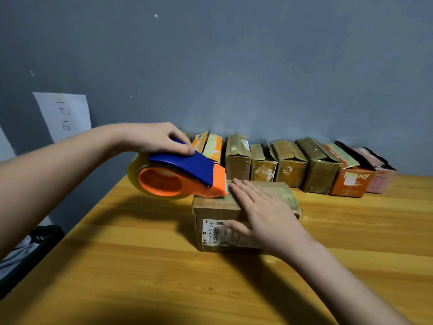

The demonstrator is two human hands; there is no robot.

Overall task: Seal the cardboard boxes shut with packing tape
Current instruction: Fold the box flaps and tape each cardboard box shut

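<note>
- The left hand (161,138) is gripping the tape dispenser (180,175), its front edge touching the box (215,207).
- The right hand (262,214) is lying flat, fingers straight, pressing the box top.
- The box is sitting on a wooden table (140,266); a row of boxes (290,165) is lining the grey wall (234,66).

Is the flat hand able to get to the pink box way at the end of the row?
Probably yes. The right hand lies flat on the box, holding nothing, and bare table lies between it and the pink box.
</note>
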